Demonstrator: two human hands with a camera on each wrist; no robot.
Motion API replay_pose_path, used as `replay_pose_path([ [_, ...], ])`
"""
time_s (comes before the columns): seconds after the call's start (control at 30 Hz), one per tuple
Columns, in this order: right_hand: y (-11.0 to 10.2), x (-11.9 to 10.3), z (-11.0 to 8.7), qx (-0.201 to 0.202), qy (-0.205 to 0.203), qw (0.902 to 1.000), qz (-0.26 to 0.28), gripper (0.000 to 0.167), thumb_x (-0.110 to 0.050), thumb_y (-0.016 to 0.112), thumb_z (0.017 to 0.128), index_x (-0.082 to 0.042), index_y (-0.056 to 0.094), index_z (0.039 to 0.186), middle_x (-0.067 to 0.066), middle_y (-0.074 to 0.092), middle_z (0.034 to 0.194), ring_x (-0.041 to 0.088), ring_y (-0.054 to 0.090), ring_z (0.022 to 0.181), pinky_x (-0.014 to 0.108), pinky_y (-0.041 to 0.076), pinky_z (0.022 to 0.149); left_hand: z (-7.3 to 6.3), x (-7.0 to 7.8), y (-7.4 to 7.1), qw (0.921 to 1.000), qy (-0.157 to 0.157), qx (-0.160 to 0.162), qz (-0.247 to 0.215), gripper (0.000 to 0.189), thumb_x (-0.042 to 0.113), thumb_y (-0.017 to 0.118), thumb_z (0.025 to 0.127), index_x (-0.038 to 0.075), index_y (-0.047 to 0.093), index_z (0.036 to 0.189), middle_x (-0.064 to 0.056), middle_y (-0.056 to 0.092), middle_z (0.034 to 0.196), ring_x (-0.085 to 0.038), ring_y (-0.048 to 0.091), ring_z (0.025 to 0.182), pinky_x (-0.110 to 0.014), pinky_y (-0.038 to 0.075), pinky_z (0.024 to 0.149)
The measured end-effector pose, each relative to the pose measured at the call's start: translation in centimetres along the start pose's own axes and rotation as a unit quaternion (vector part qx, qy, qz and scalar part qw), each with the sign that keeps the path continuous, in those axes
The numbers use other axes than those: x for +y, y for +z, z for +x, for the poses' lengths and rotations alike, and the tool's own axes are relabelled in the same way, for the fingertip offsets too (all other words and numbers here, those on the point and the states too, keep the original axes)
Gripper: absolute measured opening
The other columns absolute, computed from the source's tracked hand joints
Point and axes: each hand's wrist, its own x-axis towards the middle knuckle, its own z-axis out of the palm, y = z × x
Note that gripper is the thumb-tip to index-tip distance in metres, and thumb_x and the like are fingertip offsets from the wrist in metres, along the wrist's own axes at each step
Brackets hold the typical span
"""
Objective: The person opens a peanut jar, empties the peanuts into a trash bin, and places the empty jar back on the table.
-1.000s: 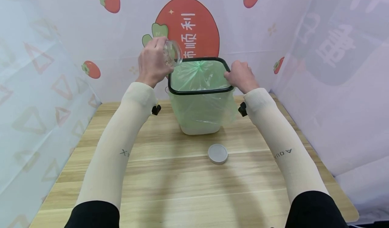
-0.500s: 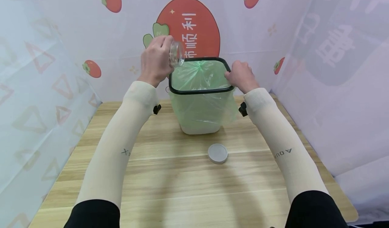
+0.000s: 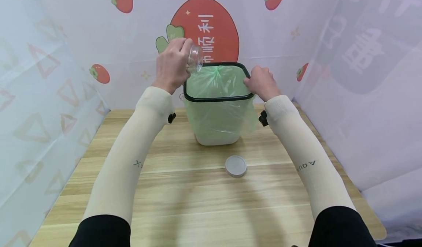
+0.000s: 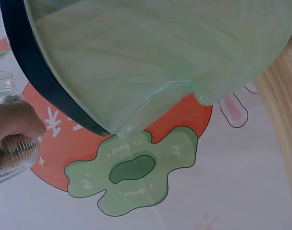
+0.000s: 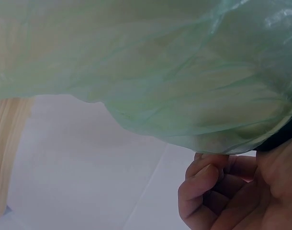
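Note:
My left hand [image 3: 174, 63] grips a clear glass jar [image 3: 196, 58], tipped on its side at the left rim of a trash bin. In the left wrist view, brownish lumps show inside the ribbed jar [image 4: 16, 153]. The bin [image 3: 215, 142] is pale, with a black rim [image 3: 219, 100] and a thin green bag [image 3: 221, 117] lining it and hanging over its outside. At the bin's right side, my right hand [image 3: 262, 82] holds the rim. The right wrist view shows its curled fingers [image 5: 196, 187] just below the bag's edge.
A round grey lid [image 3: 236, 165] lies on the wooden table [image 3: 197, 210] in front of the bin. Printed white cloth [image 3: 270, 38] stands behind and along both sides of the table.
My left hand has shifted slightly right with the jar, whose mouth has turned further toward the bin. My right hand stays at the rim; bin and lid have not moved.

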Motion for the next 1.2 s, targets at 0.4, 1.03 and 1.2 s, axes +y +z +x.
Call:
replay_pose_path([
  [0.4,0.2,-0.1,0.0,0.000,0.001,1.0000,0.003,0.027,-0.030,0.051,0.107,-0.004,0.055,0.098,0.013,0.057,0.097,0.028,0.057,0.082,0.039,0.050,0.069,0.1,0.3,0.1,0.9995,0.021,0.018,0.015,0.051,-0.010,0.063,0.085,0.002,0.060,0.135,-0.016,0.066,0.137,-0.031,0.059,0.136,-0.052,0.063,0.096],
  [1.03,0.0,-0.1,0.1,-0.003,0.001,1.0000,-0.003,0.029,-0.030,0.050,0.108,-0.004,0.056,0.100,0.014,0.057,0.098,0.028,0.057,0.081,0.039,0.050,0.069,0.7,1.1,-0.2,0.9971,0.057,0.034,0.037,0.043,-0.010,0.053,0.096,0.004,0.060,0.136,-0.015,0.064,0.137,-0.030,0.059,0.134,-0.052,0.065,0.088],
  [1.2,0.1,-0.3,0.0,-0.002,0.002,1.0000,0.000,0.029,-0.031,0.050,0.108,-0.003,0.057,0.102,0.013,0.057,0.097,0.028,0.058,0.081,0.039,0.051,0.069,0.6,1.1,-0.1,0.9960,0.071,0.040,0.039,0.040,-0.010,0.048,0.100,0.003,0.062,0.135,-0.016,0.066,0.135,-0.031,0.061,0.131,-0.053,0.065,0.085],
])
